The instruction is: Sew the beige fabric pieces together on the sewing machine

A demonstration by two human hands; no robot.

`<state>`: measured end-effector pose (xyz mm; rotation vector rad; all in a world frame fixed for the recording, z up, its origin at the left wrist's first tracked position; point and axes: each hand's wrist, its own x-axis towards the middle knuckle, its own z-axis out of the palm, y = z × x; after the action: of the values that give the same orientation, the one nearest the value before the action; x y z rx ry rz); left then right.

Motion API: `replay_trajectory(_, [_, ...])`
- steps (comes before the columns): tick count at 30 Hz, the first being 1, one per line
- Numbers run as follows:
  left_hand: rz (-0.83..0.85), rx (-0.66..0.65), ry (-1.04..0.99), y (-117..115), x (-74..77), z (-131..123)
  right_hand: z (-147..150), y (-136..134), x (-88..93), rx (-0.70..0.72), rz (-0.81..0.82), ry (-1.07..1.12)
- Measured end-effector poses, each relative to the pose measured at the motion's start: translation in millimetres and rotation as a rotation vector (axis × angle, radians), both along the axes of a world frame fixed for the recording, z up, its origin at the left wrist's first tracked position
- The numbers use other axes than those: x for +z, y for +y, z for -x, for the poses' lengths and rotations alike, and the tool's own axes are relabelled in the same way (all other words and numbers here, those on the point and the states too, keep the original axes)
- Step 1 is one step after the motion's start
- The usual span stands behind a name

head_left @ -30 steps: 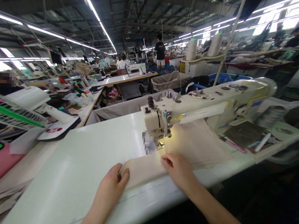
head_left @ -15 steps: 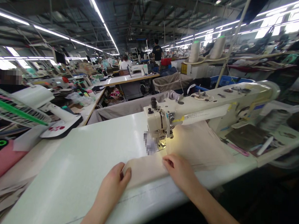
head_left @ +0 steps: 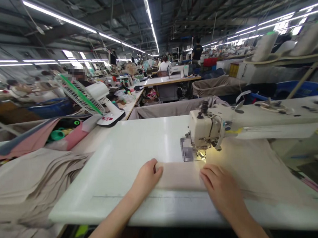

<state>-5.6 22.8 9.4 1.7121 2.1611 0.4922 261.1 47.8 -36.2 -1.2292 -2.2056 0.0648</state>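
Observation:
A beige fabric piece [head_left: 181, 176] lies on the white table [head_left: 137, 142] and runs under the presser foot of a cream sewing machine [head_left: 206, 130], lit by the machine's lamp. My left hand [head_left: 146, 178] is curled at the fabric's left edge, thumb on top of the cloth. My right hand [head_left: 219, 190] lies palm down and flat on the fabric just in front of the needle, fingers pointing toward it. More of the beige cloth spreads to the right under the machine's arm.
A stack of beige cut pieces [head_left: 27, 183] lies at the left, with pink cloth [head_left: 34, 138] and green spools [head_left: 56, 134] behind it. A desk fan [head_left: 91, 95] stands at the table's far left corner. A grey cloth-lined bin [head_left: 175, 107] sits behind the table. Other workers are far off.
The view has swung left, bringing the stack of cut pieces into sight. Both hands stay on the fabric by the needle, now lying squarer to the table's front edge.

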Motion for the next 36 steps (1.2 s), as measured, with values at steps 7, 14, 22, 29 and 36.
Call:
replay_trajectory(7, [-0.027, -0.001, -0.045, 0.6, 1.5, 0.6, 0.0, -0.9, 1.4, -0.015, -0.026, 0.001])
replay_trajectory(14, [0.015, 0.007, -0.077, 2.4, 0.4, 2.0, -0.5, -0.7, 1.1, -0.008, -0.029, -0.013])
replay_trajectory(22, [0.028, -0.030, -0.092, 2.1, -0.6, 4.2, -1.3, -0.1, 0.6, -0.009, -0.045, -0.022])
replay_trajectory(29, [0.040, -0.036, -0.086, 2.2, -0.6, 5.0, -1.4, -0.9, 1.5, -0.010, -0.039, -0.011])
replay_trajectory(36, [0.042, -0.009, -0.027, 4.4, -1.7, 2.9, -0.9, -0.9, 0.9, -0.017, -0.058, -0.015])
